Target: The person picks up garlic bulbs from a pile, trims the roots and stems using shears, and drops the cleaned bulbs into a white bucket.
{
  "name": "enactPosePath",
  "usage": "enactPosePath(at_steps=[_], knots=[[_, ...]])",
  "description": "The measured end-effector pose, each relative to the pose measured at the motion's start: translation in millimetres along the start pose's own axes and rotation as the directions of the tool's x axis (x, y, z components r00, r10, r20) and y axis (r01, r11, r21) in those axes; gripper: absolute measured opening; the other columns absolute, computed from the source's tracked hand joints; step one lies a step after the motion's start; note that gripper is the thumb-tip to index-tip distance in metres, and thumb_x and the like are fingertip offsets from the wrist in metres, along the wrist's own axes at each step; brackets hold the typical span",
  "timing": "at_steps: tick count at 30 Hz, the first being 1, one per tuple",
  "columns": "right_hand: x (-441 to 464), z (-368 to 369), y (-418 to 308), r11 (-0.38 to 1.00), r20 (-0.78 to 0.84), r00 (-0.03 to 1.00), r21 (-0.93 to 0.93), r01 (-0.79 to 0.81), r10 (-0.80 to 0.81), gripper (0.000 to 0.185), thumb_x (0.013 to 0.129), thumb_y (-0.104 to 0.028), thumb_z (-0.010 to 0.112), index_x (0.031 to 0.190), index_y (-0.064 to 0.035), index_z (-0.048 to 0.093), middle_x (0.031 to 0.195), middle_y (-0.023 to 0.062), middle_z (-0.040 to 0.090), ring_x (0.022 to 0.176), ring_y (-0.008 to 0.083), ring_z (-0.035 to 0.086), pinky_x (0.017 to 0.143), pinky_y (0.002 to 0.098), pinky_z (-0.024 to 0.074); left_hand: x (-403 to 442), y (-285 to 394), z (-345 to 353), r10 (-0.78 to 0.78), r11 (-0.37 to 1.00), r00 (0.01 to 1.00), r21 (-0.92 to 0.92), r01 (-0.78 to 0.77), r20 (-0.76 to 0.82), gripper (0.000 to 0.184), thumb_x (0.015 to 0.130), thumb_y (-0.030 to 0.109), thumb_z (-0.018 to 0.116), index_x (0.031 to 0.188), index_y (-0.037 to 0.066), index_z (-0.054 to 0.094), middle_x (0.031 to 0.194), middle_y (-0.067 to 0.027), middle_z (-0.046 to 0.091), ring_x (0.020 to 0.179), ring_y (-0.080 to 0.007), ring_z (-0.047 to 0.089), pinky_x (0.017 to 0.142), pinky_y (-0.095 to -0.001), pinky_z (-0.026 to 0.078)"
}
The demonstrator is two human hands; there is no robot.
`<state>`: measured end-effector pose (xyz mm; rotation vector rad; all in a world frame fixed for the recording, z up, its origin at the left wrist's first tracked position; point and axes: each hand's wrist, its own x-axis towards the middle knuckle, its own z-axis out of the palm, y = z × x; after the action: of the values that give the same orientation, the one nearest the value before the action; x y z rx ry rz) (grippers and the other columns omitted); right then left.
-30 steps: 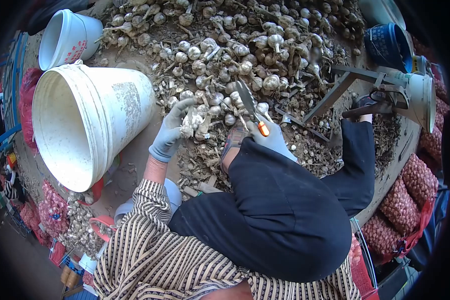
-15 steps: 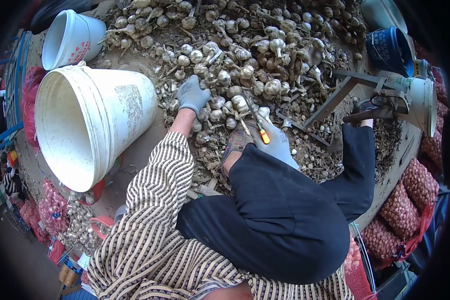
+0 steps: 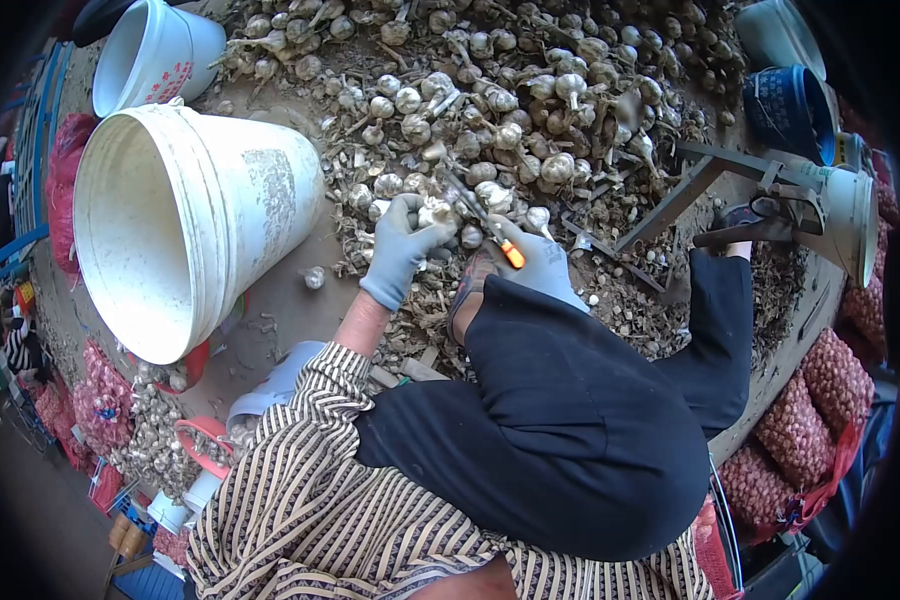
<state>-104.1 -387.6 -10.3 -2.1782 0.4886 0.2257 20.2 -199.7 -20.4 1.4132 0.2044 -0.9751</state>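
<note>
My left hand (image 3: 406,252), in a grey glove, is closed on a whitish garlic bulb (image 3: 436,213) over the edge of the garlic heap. Close on its right, my right hand (image 3: 542,268), also gloved, grips a cutting tool with an orange-yellow handle (image 3: 511,253). Its dark metal end (image 3: 463,193) points up and left, beside the held bulb; blur hides whether it has one blade or two. Around both hands lie loose garlic bulbs (image 3: 557,168) with dry stalks, and my shoe (image 3: 473,285) is just below.
A large white bucket (image 3: 275,190) lies tipped on the left, with a smaller pale bucket (image 3: 185,60) behind it. A metal frame (image 3: 670,195) stands on the right near a blue bucket (image 3: 778,115). Filled red mesh sacks (image 3: 798,425) sit at lower right.
My left hand has drawn back from the heap toward my right hand and now holds a garlic bulb. The tool has swung up and left to meet it. The view has shifted slightly.
</note>
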Motion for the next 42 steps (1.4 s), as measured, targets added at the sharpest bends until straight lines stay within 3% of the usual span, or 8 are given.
enactPosePath(at_steps=[8,11,13,16,23,25,27,42], knots=[[-22,-12,27,0.964,0.007,0.982,0.189,-0.189,0.191,0.037,0.097,-0.024,0.070,0.130,-0.0090,0.067,0.091,0.0178,0.071,0.082,0.0343,0.070,0.076,0.0386,0.0525,-39,-15,-125,0.200,0.822,0.978,-0.533,-0.203,-0.063,0.053,0.088,0.006,0.070,0.135,0.005,0.048,0.117,-0.0179,0.067,0.109,-0.0316,0.070,0.085,-0.0459,0.065],[-27,-11,19,0.962,0.070,0.975,0.164,-0.220,0.211,0.037,0.097,-0.024,0.070,0.131,-0.0098,0.066,0.093,0.0180,0.072,0.086,0.0357,0.070,0.077,0.0386,0.0529,-10,-48,-181,-0.038,0.971,0.992,-0.239,0.009,-0.118,0.042,0.090,0.012,0.073,0.128,0.007,0.059,0.111,-0.0125,0.071,0.108,-0.0259,0.071,0.085,-0.0418,0.062],[-27,-4,20,0.969,0.052,0.979,0.139,-0.202,0.197,0.038,0.096,-0.025,0.071,0.132,-0.0119,0.066,0.095,0.0184,0.073,0.091,0.0371,0.071,0.079,0.0400,0.0535,6,-36,-132,0.334,0.715,0.910,0.695,-0.074,-0.246,0.040,0.090,0.022,0.076,0.126,0.010,0.065,0.107,-0.0113,0.075,0.107,-0.0262,0.072,0.088,-0.0405,0.058],[-26,-4,13,0.995,-0.023,0.998,0.080,-0.060,0.062,0.030,0.096,-0.019,0.072,0.122,-0.0047,0.068,0.081,0.0138,0.068,0.073,0.0235,0.065,0.071,0.0350,0.0508,40,-19,-102,0.303,0.277,0.921,0.948,0.159,-0.243,0.053,0.089,0.033,0.076,0.136,0.012,0.062,0.116,-0.0153,0.074,0.110,-0.0313,0.071,0.095,-0.0429,0.054],[-32,-14,11,1.000,-0.048,0.999,-0.027,0.012,-0.013,0.038,0.095,-0.026,0.071,0.129,-0.0109,0.065,0.086,0.0149,0.069,0.080,0.0292,0.067,0.073,0.0394,0.0517,66,-16,-127,0.146,0.335,0.961,0.926,0.175,-0.234,0.063,0.086,0.037,0.075,0.141,0.009,0.060,0.124,-0.0198,0.072,0.116,-0.0321,0.069,0.103,-0.0412,0.051],[-33,-15,13,0.998,-0.046,0.998,-0.049,0.030,-0.032,0.040,0.095,-0.028,0.071,0.132,-0.0126,0.064,0.088,0.0153,0.069,0.082,0.0308,0.067,0.073,0.0406,0.0520,74,-67,-157,0.335,0.665,0.935,0.732,-0.146,-0.118,0.057,0.091,0.025,0.070,0.143,0.008,0.056,0.124,-0.0199,0.071,0.104,-0.0274,0.071,0.090,-0.0402,0.056],[-33,-15,14,0.996,-0.042,0.998,-0.074,0.052,-0.056,0.042,0.095,-0.030,0.070,0.134,-0.0144,0.063,0.089,0.0156,0.069,0.084,0.0324,0.068,0.074,0.0418,0.0523,35,-62,-142,0.155,0.759,0.954,-0.649,0.052,0.257,0.055,0.094,0.011,0.063,0.147,0.008,0.051,0.121,-0.0181,0.070,0.090,-0.0228,0.067,0.072,-0.0366,0.056],[-39,-19,16,0.976,-0.041,0.987,-0.161,0.146,-0.155,0.054,0.093,-0.038,0.070,0.143,-0.0200,0.058,0.091,0.0153,0.067,0.085,0.0357,0.068,0.072,0.0460,0.0520,-27,-1,3,0.177,0.518,0.938,-0.838,0.169,0.299,0.056,0.103,0.033,0.061,0.150,0.007,0.046,0.129,-0.0191,0.064,0.100,-0.0272,0.071,0.070,-0.0389,0.063]])
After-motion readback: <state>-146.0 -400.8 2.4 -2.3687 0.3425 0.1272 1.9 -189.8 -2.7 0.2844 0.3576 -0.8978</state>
